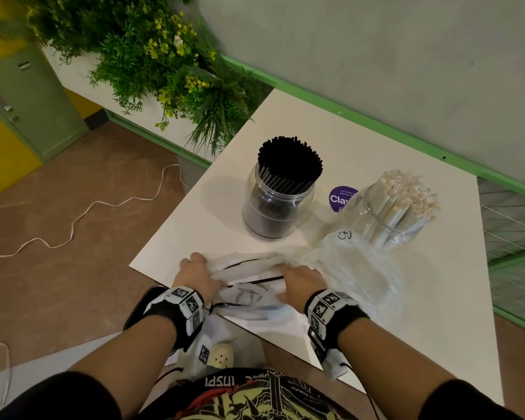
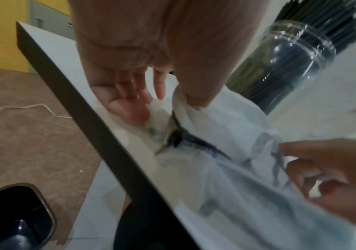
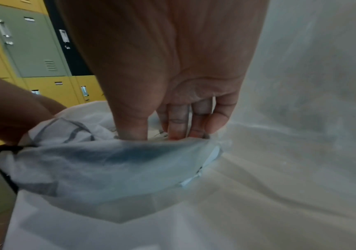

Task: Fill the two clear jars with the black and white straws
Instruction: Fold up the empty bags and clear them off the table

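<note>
Looks like we're nearly wrapping up: black straws (image 1: pixel 290 160) are filling one jar (image 1: pixel 275 207), white straws (image 1: pixel 406 198) the other (image 1: pixel 388 221), mid-bench. Both grips, left hand (image 1: pixel 194 275) and right hand (image 1: pixel 300 283), are pinching the floppy plastic bag (image 1: pixel 249 280) at the near edge, a few black ones seemingly inside.

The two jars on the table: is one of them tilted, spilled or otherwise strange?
Yes. The jar of white straws leans toward the table's right edge, with a crumpled clear plastic bag against its base. The jar of black straws stands upright. No straws lie spilled on the table.
</note>
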`<state>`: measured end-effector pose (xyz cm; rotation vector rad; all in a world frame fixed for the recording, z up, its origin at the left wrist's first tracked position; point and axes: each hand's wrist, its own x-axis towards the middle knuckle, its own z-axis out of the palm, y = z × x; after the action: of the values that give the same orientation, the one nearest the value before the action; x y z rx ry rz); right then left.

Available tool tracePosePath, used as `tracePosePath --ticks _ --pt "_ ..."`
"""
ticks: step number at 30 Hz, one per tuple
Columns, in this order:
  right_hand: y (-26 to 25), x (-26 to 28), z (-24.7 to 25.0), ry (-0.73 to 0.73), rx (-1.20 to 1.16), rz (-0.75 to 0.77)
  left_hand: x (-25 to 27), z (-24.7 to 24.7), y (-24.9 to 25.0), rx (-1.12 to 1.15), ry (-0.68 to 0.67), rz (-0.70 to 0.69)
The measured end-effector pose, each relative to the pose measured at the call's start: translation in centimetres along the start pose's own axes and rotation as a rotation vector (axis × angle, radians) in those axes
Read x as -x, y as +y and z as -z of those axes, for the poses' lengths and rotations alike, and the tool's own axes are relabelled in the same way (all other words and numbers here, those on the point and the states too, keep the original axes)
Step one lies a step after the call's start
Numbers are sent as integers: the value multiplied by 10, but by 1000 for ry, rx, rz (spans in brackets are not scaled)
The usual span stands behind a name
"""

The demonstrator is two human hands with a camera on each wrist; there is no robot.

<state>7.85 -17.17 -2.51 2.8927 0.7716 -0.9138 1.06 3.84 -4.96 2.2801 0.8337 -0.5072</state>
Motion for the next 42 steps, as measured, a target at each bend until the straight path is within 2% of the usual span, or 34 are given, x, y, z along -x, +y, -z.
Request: tracePosePath --ticks 6,9,13,15,19,21,26,30,34,39,42 --pt "-16 -12 0 64 -124 155 -8 11 2 354 -90 33" --pt "-29 -19 -1 162 -195 283 -5 19 5 596 -78 -6" --pt "-50 -26 9 249 -303 342 -3 26 11 782 -48 -120" --pt "-58 -30 18 272 -348 337 -3 30 14 821 -37 -172" --pt "-64 -36 28 204 -387 306 -2 37 20 854 -33 -240" --pt "-63 -39 29 240 -387 316 -1 39 21 848 -41 -235" --pt "-52 -35 42 259 -138 293 -6 43 22 831 34 -195" --pt "-46 -29 49 306 -182 320 -12 45 25 815 82 -182" --pt "-46 -15 71 521 -349 380 -13 47 27 768 71 -158" --pt "-46 10 121 898 -799 365 -17 46 24 684 -20 -107" --pt "-42 39 162 1134 -960 435 -19 47 21 648 -58 -93"
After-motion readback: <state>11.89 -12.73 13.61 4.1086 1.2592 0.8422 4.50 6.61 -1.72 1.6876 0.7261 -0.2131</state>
